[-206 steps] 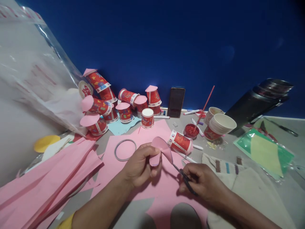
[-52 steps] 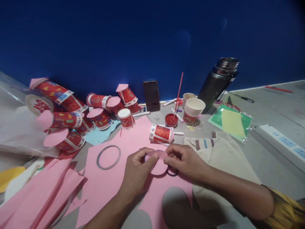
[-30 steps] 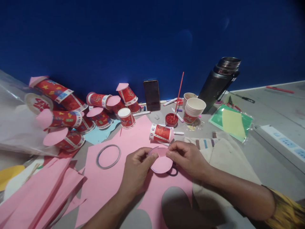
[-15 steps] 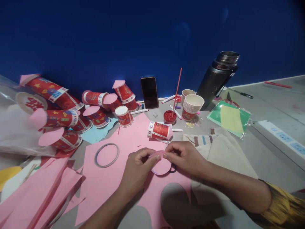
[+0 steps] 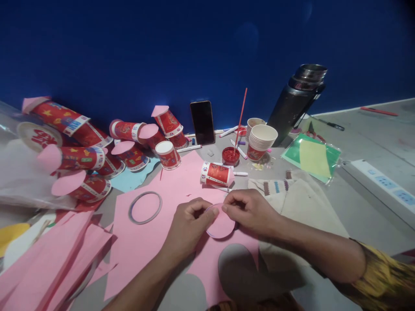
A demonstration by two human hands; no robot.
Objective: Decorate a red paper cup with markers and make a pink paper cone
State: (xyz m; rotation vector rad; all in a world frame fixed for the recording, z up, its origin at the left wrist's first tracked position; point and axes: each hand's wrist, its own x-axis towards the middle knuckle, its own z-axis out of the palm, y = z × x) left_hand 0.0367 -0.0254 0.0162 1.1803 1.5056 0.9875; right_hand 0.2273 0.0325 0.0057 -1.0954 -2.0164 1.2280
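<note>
A round pink paper disc [image 5: 221,223] is pinched by its upper edge between my two hands. My left hand [image 5: 192,220] grips its left side, thumb on top; my right hand [image 5: 248,211] grips the upper right with thumb and fingertips. Beneath lies a large pink paper sheet [image 5: 155,246] with round holes cut in its near edge. A grey ring [image 5: 145,207] rests on the sheet to the left. Just beyond my hands a red paper cup [image 5: 215,173] lies on its side, with pink paper at its right end.
Several red cups with pink paper tops [image 5: 128,155] crowd the left. Behind are a phone [image 5: 202,122], a red paint pot [image 5: 230,156] with a stick, stacked cups [image 5: 262,141] and a dark flask [image 5: 295,103]. At right are a cloth [image 5: 301,203] and a power strip [image 5: 382,185].
The disc has turned slightly and sits a little further right in my fingers. A dark loop seen beside it near my right hand is now hidden. The whole view has shifted slightly.
</note>
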